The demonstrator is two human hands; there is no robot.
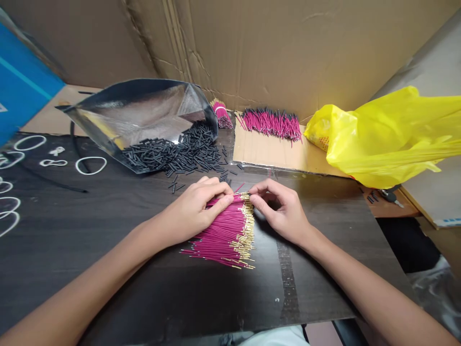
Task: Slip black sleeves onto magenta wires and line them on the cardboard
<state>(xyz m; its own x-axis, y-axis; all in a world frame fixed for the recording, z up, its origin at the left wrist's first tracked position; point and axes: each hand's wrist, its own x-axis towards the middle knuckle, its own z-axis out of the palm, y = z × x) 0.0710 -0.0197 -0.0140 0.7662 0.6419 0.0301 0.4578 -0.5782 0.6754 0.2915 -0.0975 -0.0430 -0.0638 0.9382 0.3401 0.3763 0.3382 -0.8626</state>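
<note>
A fan of magenta wires with gold terminals lies on the dark table in front of me. My left hand rests on the far part of the pile, fingers pressed together over the wires. My right hand is curled at the gold tips, thumb and fingers pinched on the end of a wire at the pile's top right corner. Short black tube pieces spill from an open silver foil bag just beyond the hands.
A small bound bundle of magenta wires and a row of finished wires lie on a cardboard sheet. A yellow plastic bag sits at the right. White rubber bands lie at left. Cardboard walls stand behind.
</note>
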